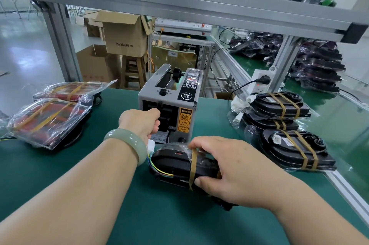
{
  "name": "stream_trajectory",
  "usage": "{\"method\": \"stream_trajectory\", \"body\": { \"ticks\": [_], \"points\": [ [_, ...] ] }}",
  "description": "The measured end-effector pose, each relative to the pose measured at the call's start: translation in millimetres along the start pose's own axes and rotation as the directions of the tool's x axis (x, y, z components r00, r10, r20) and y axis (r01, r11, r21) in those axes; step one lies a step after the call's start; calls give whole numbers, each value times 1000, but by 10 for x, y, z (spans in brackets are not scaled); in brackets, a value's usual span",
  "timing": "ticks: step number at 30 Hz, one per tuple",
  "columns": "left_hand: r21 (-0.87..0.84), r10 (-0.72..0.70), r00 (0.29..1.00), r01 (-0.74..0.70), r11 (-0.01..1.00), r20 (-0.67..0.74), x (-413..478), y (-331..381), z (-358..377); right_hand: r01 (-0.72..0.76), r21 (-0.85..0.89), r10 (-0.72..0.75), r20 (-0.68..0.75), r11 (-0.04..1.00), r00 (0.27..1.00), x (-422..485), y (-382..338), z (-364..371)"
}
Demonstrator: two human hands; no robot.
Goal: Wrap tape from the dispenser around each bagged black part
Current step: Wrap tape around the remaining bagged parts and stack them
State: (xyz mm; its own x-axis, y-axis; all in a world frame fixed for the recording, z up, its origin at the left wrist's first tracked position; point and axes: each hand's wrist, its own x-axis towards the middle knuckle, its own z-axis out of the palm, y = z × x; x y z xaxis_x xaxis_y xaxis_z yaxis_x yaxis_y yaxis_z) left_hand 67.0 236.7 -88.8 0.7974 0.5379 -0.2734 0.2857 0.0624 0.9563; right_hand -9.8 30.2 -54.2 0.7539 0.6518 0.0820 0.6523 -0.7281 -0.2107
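Low in the frame's centre, the right hand [229, 166] grips the bagged black part [171, 162] on the green table [60, 164], with one tape band [192, 166] around it. Just above, the left hand [139, 122] curls at the dispenser [169, 93] mouth; whether it pinches a strip, I cannot tell. The strip probably wants pulling straight and taut, then laying beside that band.

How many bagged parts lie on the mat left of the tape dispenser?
2. The far bagged part lies behind; the near bagged part lies in front of it, closer to the camera. Plastic at the frame's left edge may belong to a third.
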Motion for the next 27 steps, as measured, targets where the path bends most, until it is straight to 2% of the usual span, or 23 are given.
{"method": "stream_trajectory", "body": {
  "ticks": [4, 6, 11, 14, 17, 23, 27],
  "points": [
    [-94, -6, 994, 16, 995, 112, -96, 49, -160, -12, 1, 12, -4, 1000, 1000, -23, -21, 19],
    [-128, 45, 981, -21, 992, 187, -229, 61, -298, -10, -18, 10, -21, 1000, 1000, -35, -32, 23],
    [20, 264, 934, -277, 961, 239, -728, -73, -548, 26, -43, -25, 27, 999, 999, -44, -49, 13],
    [66, 339, 905, -366, 928, 256, -895, -197, -539, 32, -41, -31, 43, 999, 999, -21, -34, 1],
    [124, 413, 887, -442, 888, 207, -915, -323, -471, 31, -37, -30, 36, 999, 999, -7, -34, -4],
    [71, 385, 896, -408, 910, 221, -911, -426, -332, 30, -63, -29, 7, 998, 1000, -30, -33, 40],
    [95, 396, 887, -427, 899, 237, -944, -399, -318, 14, -55, -15, -17, 998, 1000, -43, -37, 51]
  ]
}}
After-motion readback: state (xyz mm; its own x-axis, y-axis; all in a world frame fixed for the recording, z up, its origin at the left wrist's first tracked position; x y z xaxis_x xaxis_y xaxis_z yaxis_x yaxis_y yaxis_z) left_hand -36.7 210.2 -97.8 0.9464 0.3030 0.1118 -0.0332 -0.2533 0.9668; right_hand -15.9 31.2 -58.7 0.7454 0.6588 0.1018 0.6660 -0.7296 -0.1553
